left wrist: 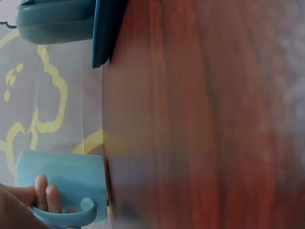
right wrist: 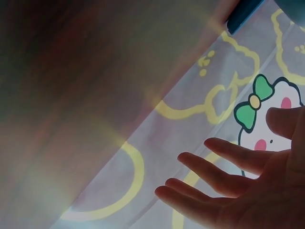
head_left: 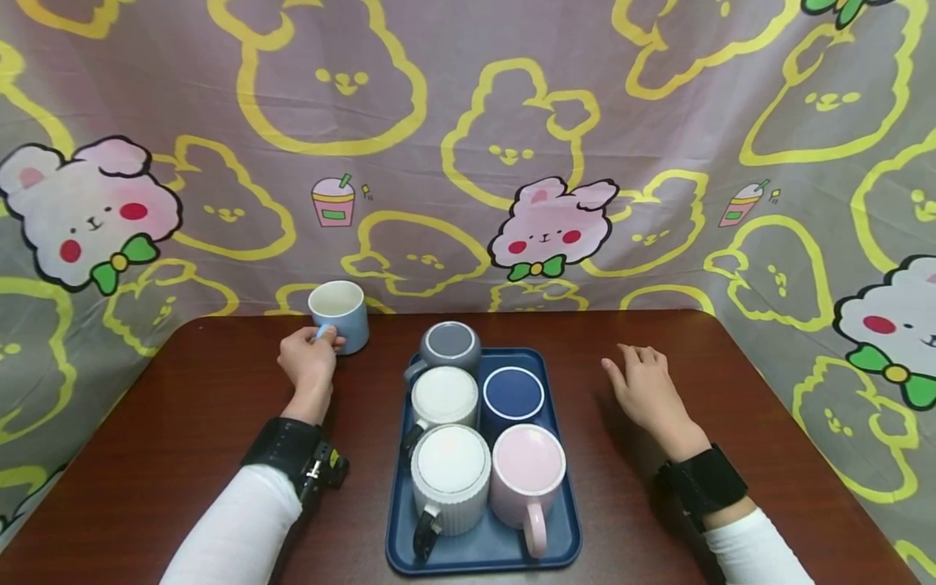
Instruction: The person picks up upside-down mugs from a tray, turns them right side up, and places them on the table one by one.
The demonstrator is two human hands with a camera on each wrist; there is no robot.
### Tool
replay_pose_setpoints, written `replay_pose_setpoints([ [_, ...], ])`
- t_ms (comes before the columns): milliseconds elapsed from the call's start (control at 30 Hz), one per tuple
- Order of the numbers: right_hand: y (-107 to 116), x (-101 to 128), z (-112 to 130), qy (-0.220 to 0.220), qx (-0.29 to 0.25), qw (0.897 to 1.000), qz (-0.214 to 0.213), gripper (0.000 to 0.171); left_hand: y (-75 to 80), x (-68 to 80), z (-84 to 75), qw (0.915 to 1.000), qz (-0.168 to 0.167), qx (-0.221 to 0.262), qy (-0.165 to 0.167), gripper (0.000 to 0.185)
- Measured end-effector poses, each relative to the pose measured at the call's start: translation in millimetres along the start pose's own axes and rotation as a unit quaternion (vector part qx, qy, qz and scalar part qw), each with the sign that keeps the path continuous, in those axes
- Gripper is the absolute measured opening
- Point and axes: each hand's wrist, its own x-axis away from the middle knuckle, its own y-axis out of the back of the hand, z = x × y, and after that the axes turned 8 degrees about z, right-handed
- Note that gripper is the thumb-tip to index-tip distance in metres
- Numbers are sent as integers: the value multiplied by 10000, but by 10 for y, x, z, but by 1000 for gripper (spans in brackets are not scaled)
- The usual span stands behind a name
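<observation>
My left hand point(head_left: 310, 362) holds a light blue mug point(head_left: 349, 325) by its handle, at the back left of the table. The mug is upright, its white inside showing from above. In the left wrist view, fingers point(left wrist: 42, 191) pass through the handle of the mug point(left wrist: 62, 167), whose base is right at the tabletop. My right hand point(head_left: 647, 390) is over the table to the right of the blue tray point(head_left: 504, 561), fingers spread and holding nothing. The right wrist view shows this hand point(right wrist: 248, 186) with its fingers apart.
Several mugs stand upside down on the tray: a grey mug point(head_left: 448, 345), a white mug point(head_left: 444, 396), a dark blue mug point(head_left: 513, 394), a ribbed white mug point(head_left: 450, 471) and a pink mug point(head_left: 528, 467). A patterned curtain point(head_left: 409, 187) hangs behind the brown table point(head_left: 351, 455).
</observation>
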Motion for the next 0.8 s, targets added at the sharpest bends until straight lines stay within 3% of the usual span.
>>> replay_pose_setpoints([
  [433, 24, 22, -36, -83, -44, 10000, 6, 51, 78, -48, 23, 9999, 19, -9, 122, 24],
  [800, 26, 29, -17, -49, -46, 10000, 4, 51, 124, -67, 28, 9976, 62, -681, 82, 25],
])
